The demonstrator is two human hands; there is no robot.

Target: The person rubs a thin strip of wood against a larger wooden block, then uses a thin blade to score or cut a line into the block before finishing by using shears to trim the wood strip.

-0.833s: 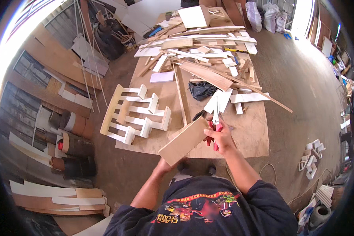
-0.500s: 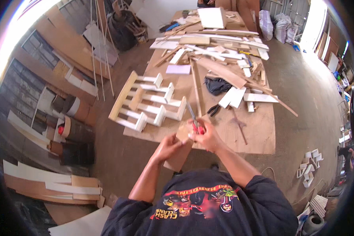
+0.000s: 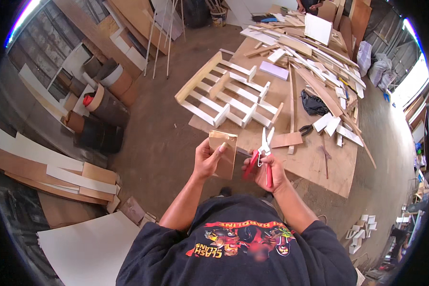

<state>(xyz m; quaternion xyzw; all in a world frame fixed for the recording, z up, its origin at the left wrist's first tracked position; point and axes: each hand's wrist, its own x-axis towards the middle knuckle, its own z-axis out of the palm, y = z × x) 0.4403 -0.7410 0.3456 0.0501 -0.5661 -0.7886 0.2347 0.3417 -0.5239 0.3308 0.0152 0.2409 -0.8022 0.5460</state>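
My left hand [image 3: 208,159] grips a flat, brown, board-like piece [image 3: 225,160], thumb across its face; its upper end looks shiny. In my right hand [image 3: 270,174] are red-handled snips [image 3: 265,148], blades pointing away from me and spread apart. A small gap separates the snips from the brown piece. Beyond both hands, a stepped wooden frame [image 3: 219,86] with white slats lies on the plywood-topped table [image 3: 314,164]. A short wood offcut [image 3: 287,139] rests just past the snips.
Heaped wood strips [image 3: 314,52] cover the table's far part. Black-handled pliers [image 3: 306,129] and a black plastic bag [image 3: 314,103] lie nearby. Boards [image 3: 57,174] are stacked at left, beside dark drums [image 3: 102,136]. Another person's hands [image 3: 310,6] show at the far end.
The snips have come away from the brown piece and turned upright, blades spread. My left hand has raised the piece. The view has shifted, so the table sits farther right.
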